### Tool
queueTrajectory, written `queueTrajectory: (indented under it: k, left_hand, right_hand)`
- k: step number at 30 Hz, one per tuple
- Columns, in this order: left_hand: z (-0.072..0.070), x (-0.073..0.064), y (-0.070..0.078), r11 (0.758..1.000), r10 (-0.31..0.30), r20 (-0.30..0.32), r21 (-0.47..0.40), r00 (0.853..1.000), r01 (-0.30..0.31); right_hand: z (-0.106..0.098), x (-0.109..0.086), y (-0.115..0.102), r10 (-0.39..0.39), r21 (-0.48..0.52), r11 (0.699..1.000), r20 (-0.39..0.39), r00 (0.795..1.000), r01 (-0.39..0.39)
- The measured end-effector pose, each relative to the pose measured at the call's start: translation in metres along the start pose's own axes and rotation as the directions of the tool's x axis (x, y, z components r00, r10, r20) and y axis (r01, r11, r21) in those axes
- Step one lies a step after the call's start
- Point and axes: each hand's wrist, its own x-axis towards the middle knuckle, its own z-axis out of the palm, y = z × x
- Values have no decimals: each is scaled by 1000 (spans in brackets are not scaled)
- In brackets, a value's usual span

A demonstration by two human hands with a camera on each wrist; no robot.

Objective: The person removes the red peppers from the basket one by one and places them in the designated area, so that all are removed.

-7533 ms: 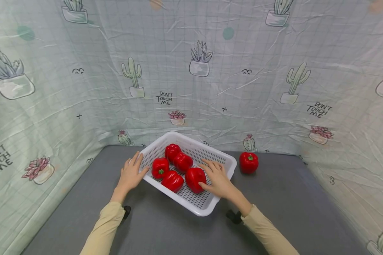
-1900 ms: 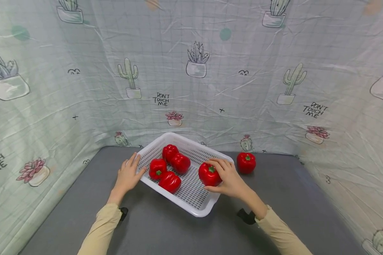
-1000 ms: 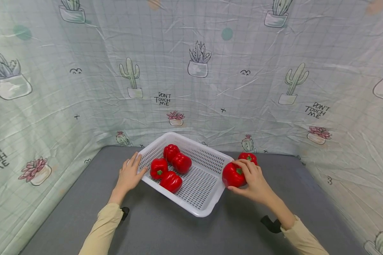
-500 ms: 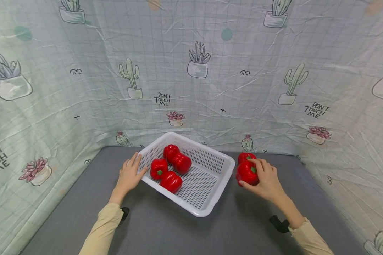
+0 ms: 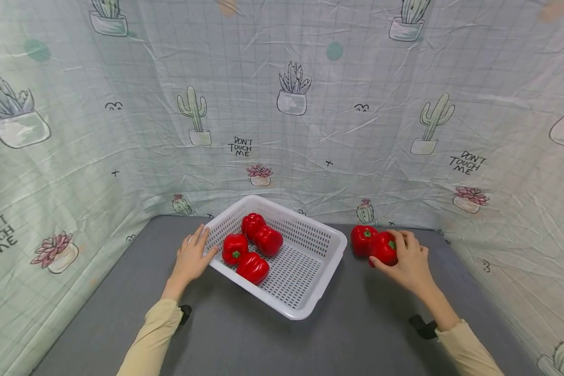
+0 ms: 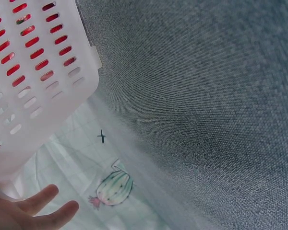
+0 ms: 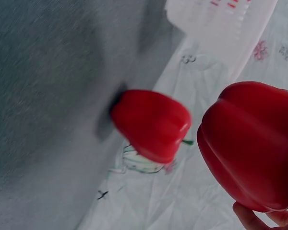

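Note:
My right hand [image 5: 410, 262] grips a red bell pepper [image 5: 383, 249], thumb on its near side and fingers over its far side. Raised off the grey table, this bell pepper [image 7: 252, 143] fills the right of the right wrist view, with fingertips [image 7: 247, 218] beneath it. Another red bell pepper [image 5: 362, 237] stands on the table just left of it, green stem up. My left hand [image 5: 191, 257] rests at the left rim of a white perforated basket [image 5: 318, 292], fingers straight. Several red bell peppers [image 5: 253, 269] sit in the basket's left half; its right half shows bare floor.
The grey table [image 5: 272, 344] runs back to a hanging sheet [image 5: 338, 172] printed with cactus pots, which encloses the back and both sides. The basket stands at an angle near the back sheet, left of the standing pepper.
My right hand has taken a bell pepper from the basket's right part and carried it over the right rim, to the right of the standing pepper. My left hand has stayed at the rim.

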Motion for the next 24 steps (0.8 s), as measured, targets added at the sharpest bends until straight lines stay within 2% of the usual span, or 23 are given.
queueTrajectory:
  k: [9, 24]
  left_hand:
    - [1, 1, 1, 1000, -7, 6, 16, 1000, 7]
    - [1, 0, 0, 1000, -5, -2, 7, 1000, 5]
  right_hand:
    - [6, 6, 22, 62, -31, 998, 20, 998, -61]
    - [17, 19, 45, 149, -61, 988, 66, 987, -145]
